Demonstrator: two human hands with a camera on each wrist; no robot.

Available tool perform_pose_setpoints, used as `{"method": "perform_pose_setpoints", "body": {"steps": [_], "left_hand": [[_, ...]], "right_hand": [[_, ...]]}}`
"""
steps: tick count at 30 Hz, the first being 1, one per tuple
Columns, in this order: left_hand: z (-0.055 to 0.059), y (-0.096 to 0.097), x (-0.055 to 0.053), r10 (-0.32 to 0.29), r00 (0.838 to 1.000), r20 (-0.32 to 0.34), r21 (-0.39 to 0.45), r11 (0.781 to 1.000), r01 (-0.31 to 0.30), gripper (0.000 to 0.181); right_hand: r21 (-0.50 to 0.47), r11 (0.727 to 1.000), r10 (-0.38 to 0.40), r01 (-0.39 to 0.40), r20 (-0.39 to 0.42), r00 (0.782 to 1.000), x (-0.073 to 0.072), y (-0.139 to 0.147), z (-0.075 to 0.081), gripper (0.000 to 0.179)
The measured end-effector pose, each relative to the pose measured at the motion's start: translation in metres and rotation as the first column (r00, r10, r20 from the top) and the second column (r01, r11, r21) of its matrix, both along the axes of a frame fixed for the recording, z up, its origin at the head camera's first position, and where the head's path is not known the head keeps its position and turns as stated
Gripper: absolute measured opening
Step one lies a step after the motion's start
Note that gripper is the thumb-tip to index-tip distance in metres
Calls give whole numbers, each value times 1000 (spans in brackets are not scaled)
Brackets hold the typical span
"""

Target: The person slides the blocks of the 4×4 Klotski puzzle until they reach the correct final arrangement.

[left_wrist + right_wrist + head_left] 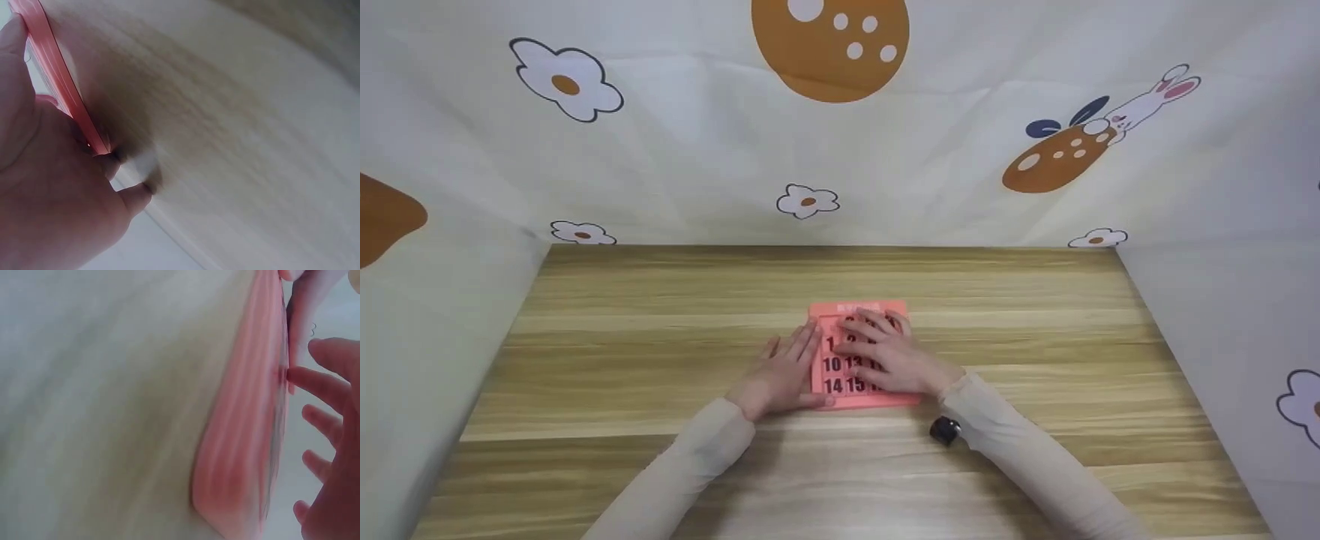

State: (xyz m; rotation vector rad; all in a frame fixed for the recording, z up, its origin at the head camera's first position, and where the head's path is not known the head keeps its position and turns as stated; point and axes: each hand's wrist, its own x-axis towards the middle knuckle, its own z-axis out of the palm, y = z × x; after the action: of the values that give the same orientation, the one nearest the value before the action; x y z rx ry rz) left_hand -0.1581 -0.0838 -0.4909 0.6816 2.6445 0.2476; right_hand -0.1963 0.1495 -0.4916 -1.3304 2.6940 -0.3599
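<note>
1. Head view: a coral-pink number slide puzzle point(870, 403) lies flat on the wood-grain table point(660, 322), between my hands, its lettered edge at the far side.
2. My left hand point(780, 381) lies along the puzzle's left side, fingers nearly straight, thumb over the near-left corner; it braces the frame rather than wrapping round it.
3. My right hand point(904, 364) spreads loosely over the number tiles point(832, 365) from the right, fingers apart and slightly bent, grasping nothing. In the right wrist view one fingertip appears to meet the puzzle's top; the others hang just off it.
4. From here, I judge the frame could skid or turn on the table if my right fingers push harder than my left hand braces. A slanted push could jam a tile, and a trailing fingertip could nudge its neighbour.
5. I read 1 and 2, below them 10 and 13, then 14 and 15 in the near row. My fingers hide most others. The pale heading is too blurred to read, and I make out no brand.
</note>
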Motion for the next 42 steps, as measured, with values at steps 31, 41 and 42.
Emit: {"method": "perform_pose_setpoints", "body": {"steps": [31, 41, 42], "left_hand": [[-1, 1, -2, 14, 1000, 8, 28, 999, -14, 107], [-2, 1, -2, 11, 1000, 11, 20, 1000, -12, 107], [-2, 1, -2, 10, 1000, 11, 18, 1000, -10, 107]], "right_hand": [[-158, 974, -170, 164, -25, 985, 10, 49, -1, 43], [-149, 987, -69, 64, -30, 997, 24, 44, -2, 41], [-138, 990, -46, 42, -26, 999, 25, 41, -2, 42]]}}
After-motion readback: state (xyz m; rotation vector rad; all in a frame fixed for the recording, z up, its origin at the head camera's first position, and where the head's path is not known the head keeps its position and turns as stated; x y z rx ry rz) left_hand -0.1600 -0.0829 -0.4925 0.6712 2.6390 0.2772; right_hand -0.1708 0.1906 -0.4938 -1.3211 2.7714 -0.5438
